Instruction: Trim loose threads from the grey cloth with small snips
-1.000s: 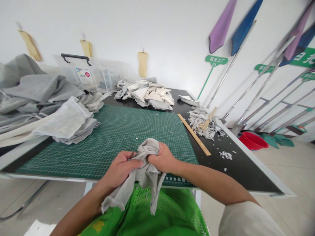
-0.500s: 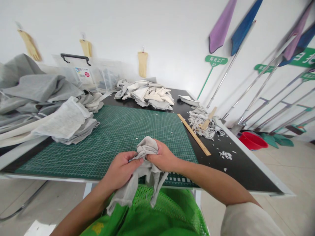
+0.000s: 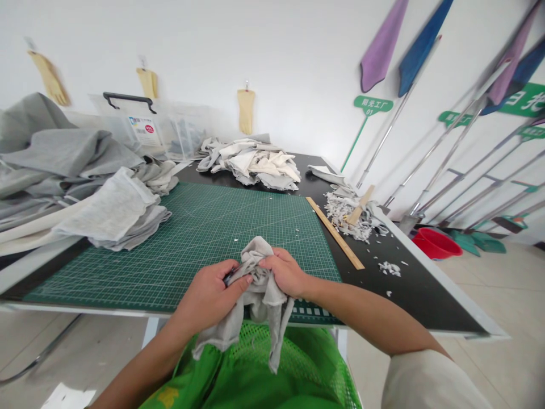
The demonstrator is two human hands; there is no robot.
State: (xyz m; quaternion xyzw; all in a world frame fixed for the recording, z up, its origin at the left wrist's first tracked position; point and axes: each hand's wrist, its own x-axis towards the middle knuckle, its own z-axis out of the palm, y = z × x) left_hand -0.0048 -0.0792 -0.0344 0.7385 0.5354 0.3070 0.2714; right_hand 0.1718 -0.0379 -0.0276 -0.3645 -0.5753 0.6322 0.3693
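A crumpled piece of light grey cloth [image 3: 259,287] is bunched up between my two hands, over the near edge of the green cutting mat [image 3: 204,227]. My left hand [image 3: 215,292] is closed on the cloth's left side, thumb on top; a small dark bit shows by its fingers, too hidden to name. My right hand [image 3: 285,272] pinches the bunched folds from the right, thumb and fingers pressed into them. Loose ends of the cloth hang below the table edge, in front of the green apron [image 3: 255,375].
Grey cloths [image 3: 76,153] are heaped at left, beside a clear plastic box [image 3: 170,130]. Behind the mat lies a pale cloth pile [image 3: 251,162]. A wooden ruler [image 3: 336,233] lies along the mat's right edge, near a heap of scraps [image 3: 351,218]. A red basin [image 3: 436,243] stands on the floor.
My right hand's fingers have shifted onto the front of the bunched folds. The cloth's hanging ends have swung slightly right, and the right one hangs lower. My left hand keeps its hold.
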